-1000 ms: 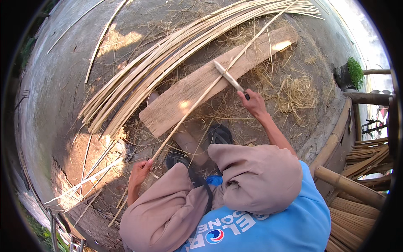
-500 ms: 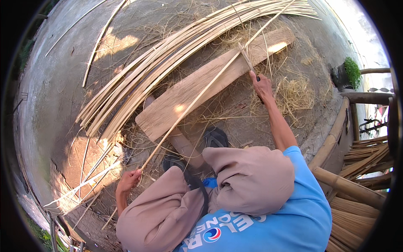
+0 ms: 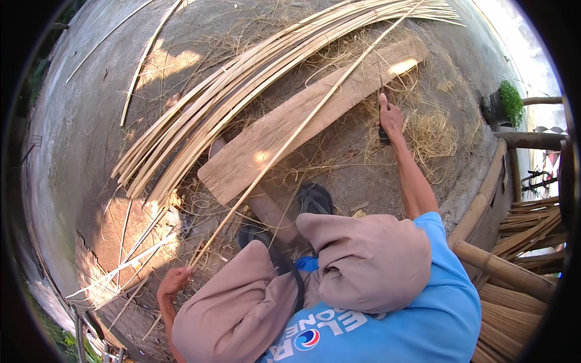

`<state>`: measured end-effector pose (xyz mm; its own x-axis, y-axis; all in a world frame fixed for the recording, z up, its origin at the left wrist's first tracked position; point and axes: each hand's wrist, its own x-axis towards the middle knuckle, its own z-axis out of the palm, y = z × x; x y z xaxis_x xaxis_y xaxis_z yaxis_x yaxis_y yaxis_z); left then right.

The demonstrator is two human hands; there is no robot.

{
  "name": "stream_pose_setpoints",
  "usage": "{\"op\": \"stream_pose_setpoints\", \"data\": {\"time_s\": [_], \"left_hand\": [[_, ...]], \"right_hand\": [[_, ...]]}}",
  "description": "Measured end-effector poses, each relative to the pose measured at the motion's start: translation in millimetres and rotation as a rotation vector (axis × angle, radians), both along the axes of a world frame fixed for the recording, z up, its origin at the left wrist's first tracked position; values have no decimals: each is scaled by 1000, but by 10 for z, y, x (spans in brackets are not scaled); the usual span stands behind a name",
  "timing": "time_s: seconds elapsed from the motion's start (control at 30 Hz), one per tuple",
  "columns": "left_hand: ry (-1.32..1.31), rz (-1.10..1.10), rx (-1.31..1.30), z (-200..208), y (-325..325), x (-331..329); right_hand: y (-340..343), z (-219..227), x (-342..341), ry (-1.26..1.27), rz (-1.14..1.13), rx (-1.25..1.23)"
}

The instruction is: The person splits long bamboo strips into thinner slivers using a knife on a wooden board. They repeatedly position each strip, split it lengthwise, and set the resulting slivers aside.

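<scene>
My left hand (image 3: 174, 282) is closed on the near end of a long, thin bamboo strip (image 3: 289, 140), low at the left beside my knee. From there the strip runs up and to the right, across a wooden plank (image 3: 242, 158), toward the far edge. My right hand (image 3: 391, 118) grips a knife (image 3: 384, 134) by its dark handle, to the right of the strip. Its narrow blade points away from me over the plank's right part and appears apart from the strip.
A large bundle of split bamboo strips (image 3: 242, 72) lies beyond the plank. Curly shavings (image 3: 431, 136) are heaped right of my right hand. Thin pale strips (image 3: 136, 260) lie at the left. Bamboo poles (image 3: 502, 269) and a potted plant (image 3: 510, 103) stand at the right.
My left hand has drawn back toward me and left with the strip's end. My right hand and the knife have moved right, and the blade has left the strip.
</scene>
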<state>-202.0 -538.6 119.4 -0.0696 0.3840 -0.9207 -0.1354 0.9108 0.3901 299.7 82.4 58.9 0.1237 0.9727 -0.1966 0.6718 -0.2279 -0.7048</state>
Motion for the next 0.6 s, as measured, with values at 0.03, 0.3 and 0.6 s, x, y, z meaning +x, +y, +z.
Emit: {"op": "stream_pose_setpoints", "data": {"time_s": [0.03, 0.3, 0.6], "left_hand": [[-69, 67, -46, -20, -95, 126], [-477, 160, -173, -614, 219, -73], [-387, 107, -141, -583, 333, -116]], "right_hand": [[-373, -86, -499, 44, 158, -75], [-1936, -248, -729, -32, 685, 156], [-1393, 5, -926, -149, 891, 127]]}}
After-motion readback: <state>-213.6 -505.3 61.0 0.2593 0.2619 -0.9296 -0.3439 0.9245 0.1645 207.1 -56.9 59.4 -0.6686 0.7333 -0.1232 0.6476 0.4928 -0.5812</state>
